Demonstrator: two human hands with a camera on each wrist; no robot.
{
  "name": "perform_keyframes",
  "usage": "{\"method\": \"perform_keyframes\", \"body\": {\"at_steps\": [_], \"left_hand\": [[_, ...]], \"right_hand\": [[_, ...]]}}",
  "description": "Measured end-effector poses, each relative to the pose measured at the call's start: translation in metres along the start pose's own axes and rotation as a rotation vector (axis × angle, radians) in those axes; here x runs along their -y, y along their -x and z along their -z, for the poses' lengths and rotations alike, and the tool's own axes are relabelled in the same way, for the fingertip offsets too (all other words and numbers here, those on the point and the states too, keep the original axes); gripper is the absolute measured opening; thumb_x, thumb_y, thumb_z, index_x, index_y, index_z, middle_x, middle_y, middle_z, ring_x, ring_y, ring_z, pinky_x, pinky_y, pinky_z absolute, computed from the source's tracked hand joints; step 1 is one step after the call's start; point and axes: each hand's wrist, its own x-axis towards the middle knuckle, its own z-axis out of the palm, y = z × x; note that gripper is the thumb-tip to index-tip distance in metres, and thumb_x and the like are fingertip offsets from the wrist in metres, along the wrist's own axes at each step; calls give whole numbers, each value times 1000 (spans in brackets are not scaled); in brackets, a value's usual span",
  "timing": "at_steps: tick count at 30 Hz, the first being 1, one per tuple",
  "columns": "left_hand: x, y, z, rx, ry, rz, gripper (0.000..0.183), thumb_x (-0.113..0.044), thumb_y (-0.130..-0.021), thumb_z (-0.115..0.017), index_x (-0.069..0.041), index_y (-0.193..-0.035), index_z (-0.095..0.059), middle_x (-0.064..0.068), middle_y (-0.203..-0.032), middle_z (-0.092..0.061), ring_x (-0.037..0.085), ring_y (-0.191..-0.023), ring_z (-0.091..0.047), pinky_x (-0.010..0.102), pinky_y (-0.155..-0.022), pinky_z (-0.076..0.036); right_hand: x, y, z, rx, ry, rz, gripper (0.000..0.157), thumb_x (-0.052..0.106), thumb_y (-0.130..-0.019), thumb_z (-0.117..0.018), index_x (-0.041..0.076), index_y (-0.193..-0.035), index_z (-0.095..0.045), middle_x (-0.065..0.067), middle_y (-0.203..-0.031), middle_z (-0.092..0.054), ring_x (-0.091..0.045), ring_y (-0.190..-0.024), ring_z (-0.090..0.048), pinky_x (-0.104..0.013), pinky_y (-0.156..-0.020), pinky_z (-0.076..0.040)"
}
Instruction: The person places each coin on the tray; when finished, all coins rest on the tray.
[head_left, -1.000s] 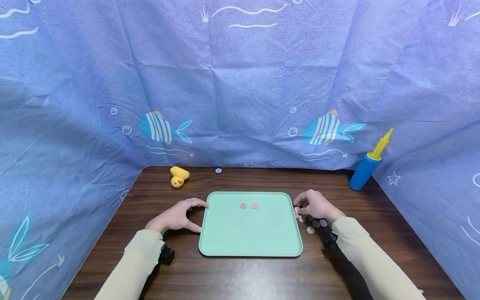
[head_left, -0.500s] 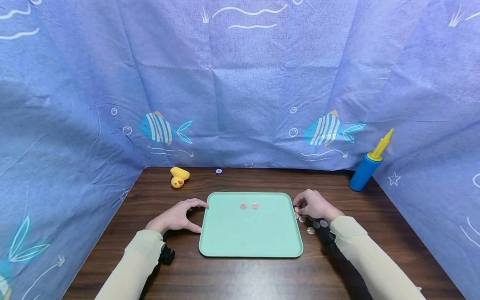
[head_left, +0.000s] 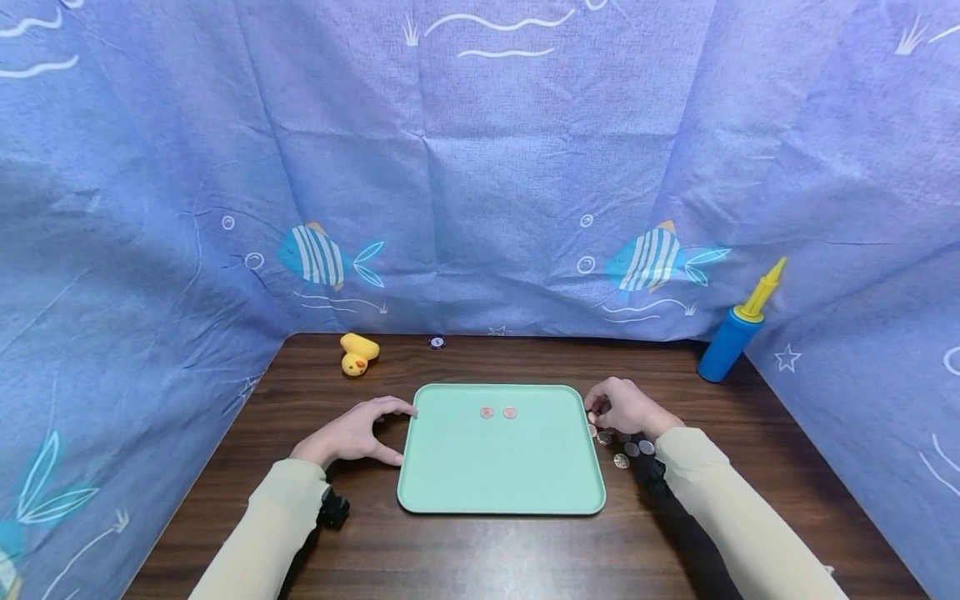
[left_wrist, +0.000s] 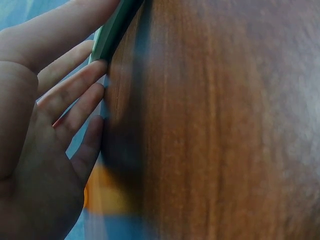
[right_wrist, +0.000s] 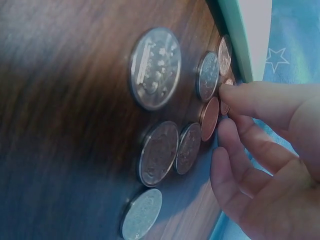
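A light green tray (head_left: 498,467) lies on the table, with two copper coins (head_left: 487,412) near its far side. My left hand (head_left: 360,431) rests at the tray's left edge, thumb and fingers spread, fingertips touching the rim in the left wrist view. Beside the right edge, my right hand (head_left: 626,407) is bent over a copper coin (right_wrist: 226,96), pinching it between thumb and fingers. Around that hand lie several loose coins, among them a large silver coin (right_wrist: 156,68), a smaller silver coin (right_wrist: 207,76) and another copper coin (right_wrist: 210,119).
A yellow toy duck (head_left: 357,354) and a small round chip (head_left: 437,342) sit at the back left of the wooden table (head_left: 480,554). At the back right stands a blue and yellow hand pump (head_left: 738,325). A blue fish-print cloth (head_left: 495,208) hangs behind.
My right hand has shifted very slightly left towards the tray, and the copper coin at its fingertips has shifted with it. My left hand and the tray have stayed in place.
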Motion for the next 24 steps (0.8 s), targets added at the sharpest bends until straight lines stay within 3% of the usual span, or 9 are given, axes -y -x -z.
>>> {"method": "perform_keyframes", "body": {"at_steps": [24], "left_hand": [[-3, 1, 1, 4, 13, -6, 76, -41, -81, -92, -18, -146, -60, 8, -154, -52, 35, -144, -46, 59, -118, -39]], "right_hand": [[-3, 1, 1, -26, -6, -9, 14, -5, -82, -80, 7, -87, -77, 1, -79, -72, -11, -74, -64, -29, -67, -55]]}}
